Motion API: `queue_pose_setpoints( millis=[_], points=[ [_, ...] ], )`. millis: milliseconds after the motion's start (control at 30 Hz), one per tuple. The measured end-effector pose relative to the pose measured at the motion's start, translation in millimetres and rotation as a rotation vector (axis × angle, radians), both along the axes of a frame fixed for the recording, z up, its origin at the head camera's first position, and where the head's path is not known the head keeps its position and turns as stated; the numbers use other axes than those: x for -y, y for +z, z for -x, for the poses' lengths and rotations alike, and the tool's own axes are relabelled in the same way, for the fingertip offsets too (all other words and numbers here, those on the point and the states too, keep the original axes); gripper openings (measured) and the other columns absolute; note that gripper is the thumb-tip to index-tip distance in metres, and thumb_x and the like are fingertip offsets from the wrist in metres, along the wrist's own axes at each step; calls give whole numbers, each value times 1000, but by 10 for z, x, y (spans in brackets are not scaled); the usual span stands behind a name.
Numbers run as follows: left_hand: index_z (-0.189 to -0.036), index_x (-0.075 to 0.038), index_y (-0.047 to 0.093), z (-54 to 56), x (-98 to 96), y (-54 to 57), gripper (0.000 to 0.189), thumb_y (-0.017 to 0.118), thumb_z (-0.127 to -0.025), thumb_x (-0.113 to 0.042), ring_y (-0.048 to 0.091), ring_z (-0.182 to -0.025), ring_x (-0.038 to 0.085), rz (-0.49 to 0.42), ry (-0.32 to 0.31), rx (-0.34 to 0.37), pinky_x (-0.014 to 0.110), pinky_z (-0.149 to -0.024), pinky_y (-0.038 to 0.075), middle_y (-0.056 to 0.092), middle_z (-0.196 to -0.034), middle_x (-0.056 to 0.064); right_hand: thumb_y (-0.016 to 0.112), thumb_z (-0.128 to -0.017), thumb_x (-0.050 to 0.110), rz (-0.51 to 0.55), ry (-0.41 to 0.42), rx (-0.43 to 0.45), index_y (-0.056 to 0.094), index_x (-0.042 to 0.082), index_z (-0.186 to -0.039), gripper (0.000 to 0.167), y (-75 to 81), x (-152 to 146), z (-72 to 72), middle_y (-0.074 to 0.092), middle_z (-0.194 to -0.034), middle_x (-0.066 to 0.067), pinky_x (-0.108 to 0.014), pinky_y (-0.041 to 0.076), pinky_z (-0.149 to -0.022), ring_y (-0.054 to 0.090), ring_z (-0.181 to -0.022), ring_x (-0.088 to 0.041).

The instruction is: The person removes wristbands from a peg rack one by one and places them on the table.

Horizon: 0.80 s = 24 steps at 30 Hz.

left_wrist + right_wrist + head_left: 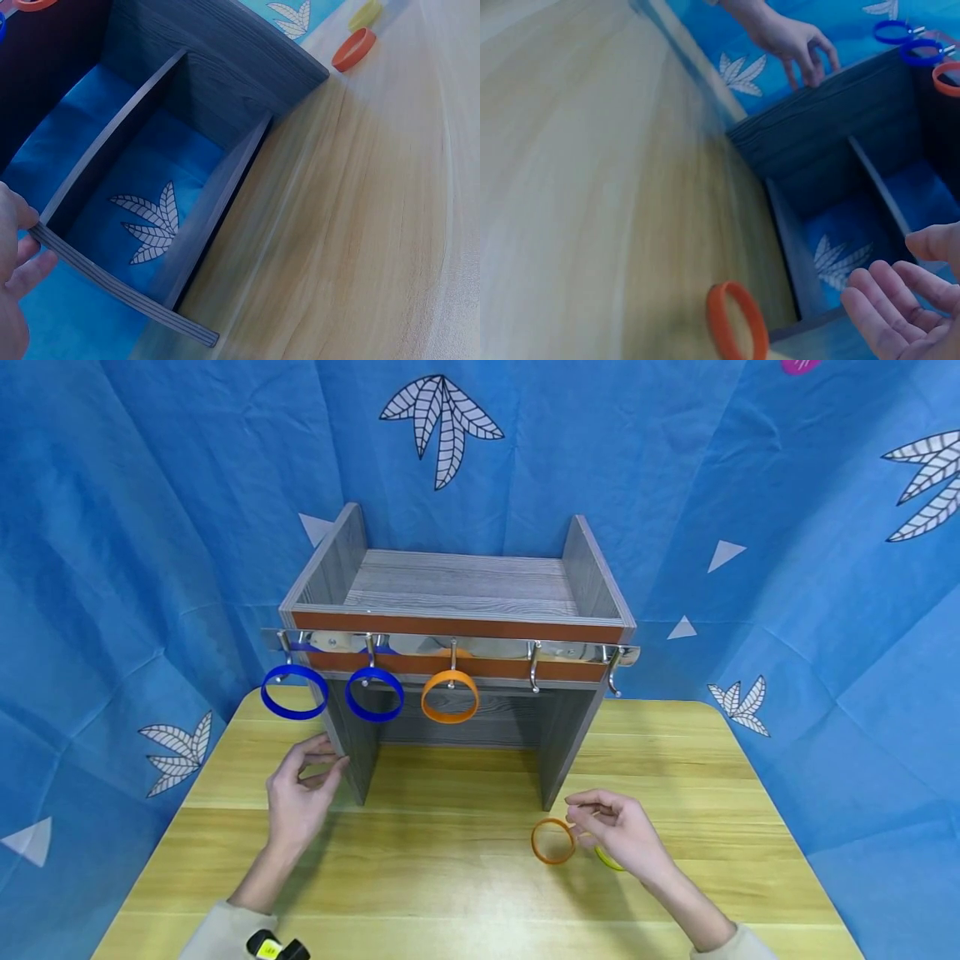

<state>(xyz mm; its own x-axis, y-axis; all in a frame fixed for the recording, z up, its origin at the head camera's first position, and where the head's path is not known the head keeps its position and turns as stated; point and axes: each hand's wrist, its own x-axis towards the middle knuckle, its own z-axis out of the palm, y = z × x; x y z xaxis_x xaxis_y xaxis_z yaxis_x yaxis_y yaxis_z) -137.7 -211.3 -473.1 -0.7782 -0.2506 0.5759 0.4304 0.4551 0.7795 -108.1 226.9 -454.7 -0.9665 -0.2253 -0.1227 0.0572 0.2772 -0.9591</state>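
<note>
Low on the wood table (450, 877), just left of the right hand's (611, 829) fingertips, an orange ring (718, 319), not held. Looks almost touching from the head, but shows a gap from the right wrist. Thumb and fingers of that hand apart, softly bent, with just air between. Partly under the same hand, a yellow ring (365, 15).

Left hand (300, 785) at the front edge of the shelf's (457, 581) left side wall (356, 727), low down, thumb and fingers bent and holding on to the board. Both arms reaching in from the bottom, well apart.

Higher up, on a shiny rail (487, 647) with hooks, two blue rings (295, 714) and another orange one, hanging in a row.

Hard to see: most of the yellow ring, behind the right hand. Cut off in the wrist views: parts of both hands, and the orange ring's bottom.
</note>
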Motion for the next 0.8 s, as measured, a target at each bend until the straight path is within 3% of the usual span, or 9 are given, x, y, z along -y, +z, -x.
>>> queue_pose_setpoints(
  millis=[167, 267, 433, 533, 667, 800],
  points=[
    [-121, 6, 69, -6, 1, 1, 33, 78, -89, 3, 75, -87, 15, 8, -1, -6, 9, -72, 63, 74, -105, 12, 68, -103, 13, -13, -25, -3, 66, -9, -129, 34, 90, 84, 21, 73, -108, -20, -32, 70, -83, 78, -90, -17],
    [-121, 6, 69, -8, 0, 1, 34, 78, -89, 3, 75, -88, 15, 7, -1, -2, 9, -73, 63, 74, -105, 16, 69, -102, 15, -11, -39, -7, 66, -9, -129, 36, 148, 134, 28, 74, -108, -19, -36, 70, -86, 78, -93, -22],
    [-121, 6, 69, -9, -11, 6, 37, 77, -85, 11, 72, -88, 2, -14, 0, 4, 9, -72, 63, 73, -104, 4, 70, -102, 16, 10, -45, -42, 65, -11, -130, 39, 242, 214, 38, 75, -109, -18, -31, 70, -84, 78, -91, -17],
    [-120, 6, 69, -9, -13, 6, 38, 77, -84, 14, 69, -89, -3, -19, 0, 4, 9, -72, 63, 71, -105, -5, 69, -102, 14, 44, -38, -87, 64, -13, -129, 38, 286, 266, 51, 77, -105, -8, -32, 70, -84, 78, -90, -15],
    [-121, 6, 69, -8, -8, 0, 35, 78, -87, 7, 72, -88, 7, -16, -3, 3, 9, -72, 63, 70, -105, -10, 69, -102, 11, 101, -28, -146, 64, -12, -128, 35, 330, 334, 72, 77, -99, 9, -34, 71, -84, 79, -91, -14],
    [-121, 6, 70, -2, -5, -4, 33, 78, -90, 2, 74, -87, 12, -14, -7, -5, 9, -72, 63, 70, -105, -9, 68, -102, 9, 140, -25, -176, 65, -12, -127, 33, 375, 396, 83, 76, -98, 10, -35, 71, -83, 79, -89, -13]
  ],
)
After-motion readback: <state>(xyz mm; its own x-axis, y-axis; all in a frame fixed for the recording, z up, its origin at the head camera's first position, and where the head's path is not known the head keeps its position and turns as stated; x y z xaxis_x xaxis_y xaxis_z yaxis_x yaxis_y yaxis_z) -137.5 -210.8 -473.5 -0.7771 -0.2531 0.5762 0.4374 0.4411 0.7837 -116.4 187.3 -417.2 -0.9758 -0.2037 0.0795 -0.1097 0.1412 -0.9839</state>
